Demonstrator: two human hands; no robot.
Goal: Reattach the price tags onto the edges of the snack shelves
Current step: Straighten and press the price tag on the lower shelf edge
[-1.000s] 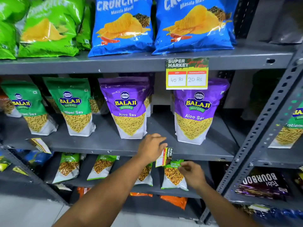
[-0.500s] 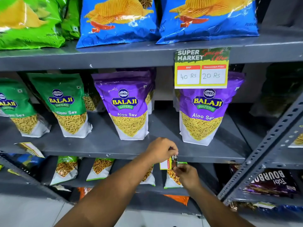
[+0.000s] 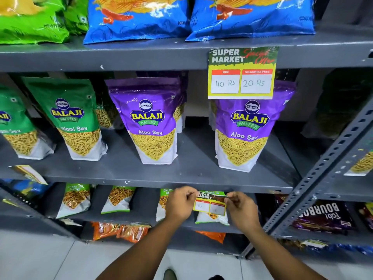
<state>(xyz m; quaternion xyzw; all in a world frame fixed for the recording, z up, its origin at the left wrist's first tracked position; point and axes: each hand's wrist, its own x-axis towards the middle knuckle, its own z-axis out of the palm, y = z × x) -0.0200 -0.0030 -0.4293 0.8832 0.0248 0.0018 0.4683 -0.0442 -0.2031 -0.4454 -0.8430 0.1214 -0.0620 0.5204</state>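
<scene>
A small yellow and green price tag (image 3: pixel 210 204) hangs spread out just below the front edge of the middle grey shelf (image 3: pixel 141 183). My left hand (image 3: pixel 180 204) pinches its top left corner and my right hand (image 3: pixel 241 209) pinches its top right corner. The tag faces me, with two white price boxes on it. A larger tag of the same kind (image 3: pixel 241 72), marked 40 Rs and 20 Rs, is stuck on the edge of the upper shelf (image 3: pixel 121 57). Another tag (image 3: pixel 28 173) hangs askew from the middle shelf's edge at the far left.
Purple Aloo Sev bags (image 3: pixel 150 122) and green Balaji bags (image 3: pixel 75 118) stand on the middle shelf. Blue chip bags (image 3: pixel 139 17) lie on the upper shelf. Small snack packets (image 3: pixel 118 199) fill the lower shelf. A perforated grey upright (image 3: pixel 331 170) slants down at the right.
The tag was edge-on between my hands half a second ago. Now it is turned flat toward me and stretched between both hands, just under the shelf edge. The view has moved closer.
</scene>
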